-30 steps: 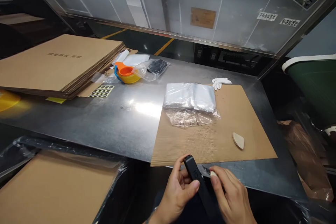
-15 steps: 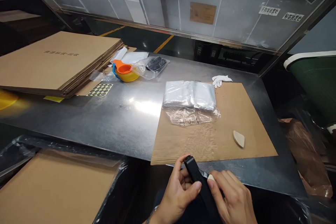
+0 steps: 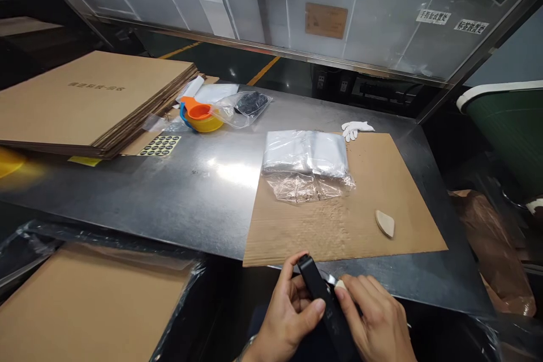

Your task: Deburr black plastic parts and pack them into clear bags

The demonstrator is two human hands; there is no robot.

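Little has moved since the earlier frames: both hands stay low at the near edge of the worktop (image 3: 203,192) on the same black bar-shaped object (image 3: 324,302), which has slid slightly down and to the right in the head view. That view shows the left hand (image 3: 288,317) wrapping the object from the left, its fingers (image 3: 316,310) curled and its thumb pressed against the black side, so the object is gripped just off the worktop edge. From the right, the right hand (image 3: 375,322) pinches a small pale piece (image 3: 340,284) against the object, beside a thin shiny strip whose nature I cannot tell. Beyond the hands, a brown cardboard sheet (image 3: 382,209) lies flat on the metal, carrying a pack of clear plastic bags (image 3: 306,155) and, well apart, 1 pale wedge-shaped piece (image 3: 385,223). At the sheet's far edge rests a white glove (image 3: 356,129). Farther left sit an orange and yellow cup (image 3: 200,116), a bag with dark contents (image 3: 246,104), a sticker sheet (image 3: 160,146) and a stack of flat cartons (image 3: 93,96).
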